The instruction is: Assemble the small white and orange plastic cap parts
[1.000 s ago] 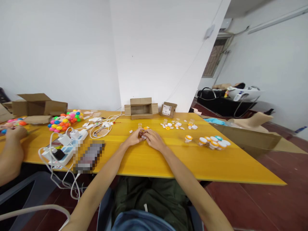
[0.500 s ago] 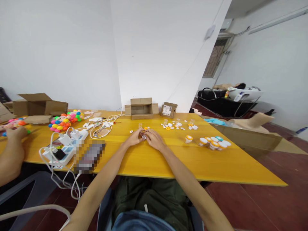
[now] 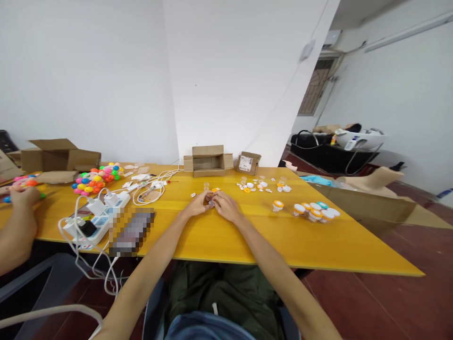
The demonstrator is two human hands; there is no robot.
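Note:
My left hand [image 3: 197,204] and my right hand [image 3: 225,206] meet over the middle of the yellow table [image 3: 219,241]. Between their closed fingers is a small clear piece [image 3: 211,204], mostly covered, and both hands grip it. Just behind the fingers stand a clear cup [image 3: 206,186] and an orange ring [image 3: 214,190], partly hidden. A small white part [image 3: 193,194] lies left of my left hand. To the right, a jar with an orange-rimmed lid [image 3: 278,205] stands apart from a cluster of lidded jars [image 3: 314,213].
Loose lids and rings [image 3: 249,185] lie behind right, near two cardboard boxes [image 3: 208,163]. At left are a power strip [image 3: 106,222], cables, a blurred phone [image 3: 132,232], colourful balls [image 3: 92,183] and another person's hand [image 3: 26,196].
My fingers have shifted slightly around the clear piece, which is now more covered. The other person's hand at the left has moved a little.

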